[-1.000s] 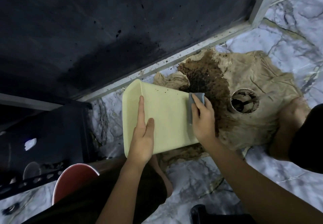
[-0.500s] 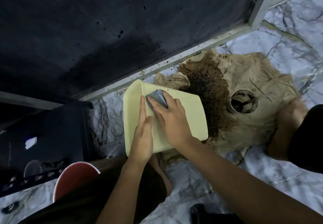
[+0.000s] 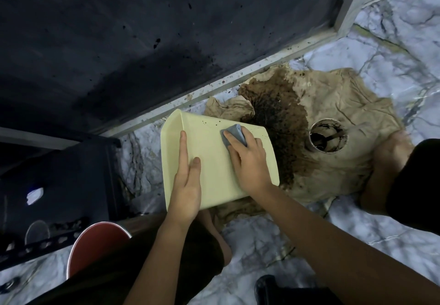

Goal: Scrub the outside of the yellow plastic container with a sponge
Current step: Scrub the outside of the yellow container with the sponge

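head view: a pale yellow rectangular plastic container is held on its side above the white marble-patterned floor, open mouth turned to the left, base toward the stained cloth on the right. its broad outer wall faces up; a few dark specks are seen near the wall's far edge.

the left hand is laid flat on that wall near the mouth rim, w/ fingers straight and pressed together, index fingertip reaching toward the far edge, thumb alongside. nothing is pinched; the container is steadied under the palm.

the right hand is placed on the same wall, nearer the base. a small grey-blue folded sponge is pressed against the wall's far part under the fingers, which are curled over it; the sponge pokes out past the fingertips. the thumb is tucked at the sponge's near-left side, exact hold can't be told. the two hands are apart, bare yellow wall between them.

beyond the container's base, a crumpled beige cloth w/ a dark brown stain is spread on the floor. a white round cup w/ dark residue is stood on it, well apart from both hands. a red round bowl is seen at lower left, beside a dark rack.
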